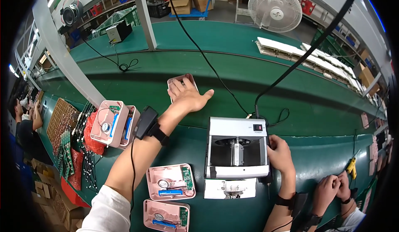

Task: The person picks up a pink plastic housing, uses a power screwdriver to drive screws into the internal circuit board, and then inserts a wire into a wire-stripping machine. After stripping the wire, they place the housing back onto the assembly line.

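My left hand (189, 96) reaches far across the bench, fingers stretched and thumb out, over a pink plastic case (191, 80). The hand covers most of that case. My right hand (281, 153) rests against the right side of a silver and black tabletop machine (238, 171) with a power switch; its fingertips are partly hidden there. Nearer me lie two open pink cases, one (153, 174) behind the other (149, 209), each holding a blue battery, a round speaker and a green circuit board. More pink cases (120, 134) with similar parts are stacked to the left.
Green circuit boards (66, 153), a red bag (94, 132) and wired parts (88, 165) crowd the left. A black cable (307, 51) runs down to the machine. At right are a co-worker's hands (328, 190) and a yellow tool (352, 168). White panels (291, 53) lie behind.
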### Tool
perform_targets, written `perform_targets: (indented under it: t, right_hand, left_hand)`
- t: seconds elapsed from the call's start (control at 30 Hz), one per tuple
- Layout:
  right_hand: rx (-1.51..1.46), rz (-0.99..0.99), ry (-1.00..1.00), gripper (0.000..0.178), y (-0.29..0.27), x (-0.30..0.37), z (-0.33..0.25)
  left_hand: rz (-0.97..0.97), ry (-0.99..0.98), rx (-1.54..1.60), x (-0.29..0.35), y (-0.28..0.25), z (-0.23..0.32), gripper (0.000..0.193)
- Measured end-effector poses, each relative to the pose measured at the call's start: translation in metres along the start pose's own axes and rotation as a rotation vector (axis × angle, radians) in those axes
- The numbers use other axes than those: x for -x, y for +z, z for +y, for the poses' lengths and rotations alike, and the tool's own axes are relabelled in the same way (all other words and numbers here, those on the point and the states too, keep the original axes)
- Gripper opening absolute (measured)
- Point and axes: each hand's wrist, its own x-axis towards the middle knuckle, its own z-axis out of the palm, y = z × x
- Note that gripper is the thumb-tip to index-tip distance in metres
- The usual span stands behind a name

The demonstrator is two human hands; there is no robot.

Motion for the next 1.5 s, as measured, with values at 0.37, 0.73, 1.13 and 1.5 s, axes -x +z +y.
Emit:
perform_targets:
  t: [0.37, 0.73, 1.13, 1.5]
  right_hand:
    - [0.116, -0.052, 0.0, 0.039, -0.024, 0.017, -0.009]
    - [-0.236, -0.183, -0.009, 0.038, -0.008, -0.002, 0.008]
    - [-0.289, -0.208, -0.002, 0.04, -0.009, -0.007, 0.024]
    - [-0.34, -0.166, -0.049, 0.032, -0.008, -0.007, 0.025]
  left_hand:
    - [0.039, -0.139, -0.101, -0.005, -0.01, -0.007, 0.111]
    - [-0.08, 0.478, -0.011, 0.118, -0.072, -0.094, 0.109]
    - [-0.307, 0.582, 0.13, 0.127, -0.086, -0.124, 0.096]
    - [-0.355, 0.6, -0.106, 0.051, -0.038, -0.07, 0.016]
